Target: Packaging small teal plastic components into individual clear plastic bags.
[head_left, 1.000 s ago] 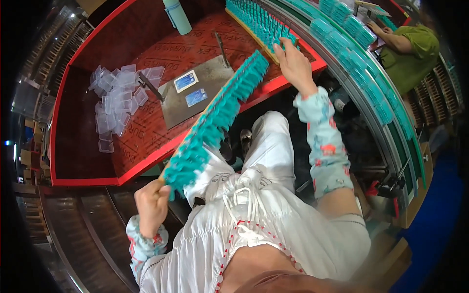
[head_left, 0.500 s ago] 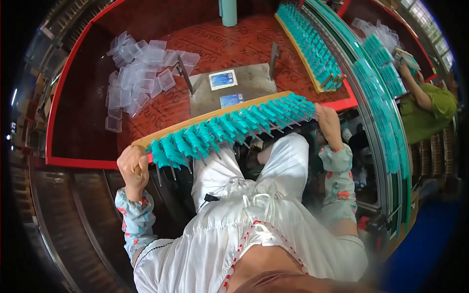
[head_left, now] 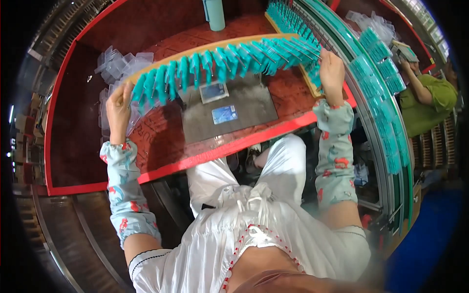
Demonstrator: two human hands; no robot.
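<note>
Raised in front of me is a long wooden rack [head_left: 217, 66] with rows of thin metal pins that carry teal, soft-looking pieces. My left hand [head_left: 118, 108] closes round its left end, and my right hand [head_left: 332, 73] grips its right end. Below the rack, a grey plate [head_left: 256, 115] lies on the red worktable [head_left: 156, 139]. On the plate lie a blue card [head_left: 224, 114] and a white-edged blue pack [head_left: 213, 92]. A second rack [head_left: 283, 23] of teal pieces stands at the far right of the worktable, partly hidden by the held one.
Clear plastic boxes [head_left: 115, 66] are heaped at the left, partly behind the rack. A pale teal bottle [head_left: 214, 14] stands at the back. To the right runs a conveyor [head_left: 373, 97] bearing teal packs. Beyond it, a person in green [head_left: 422, 105] handles a pack.
Both hands have lifted the rack up and away from me, from over my lap and the worktable's front edge to above the worktable. The plate's front now shows.
</note>
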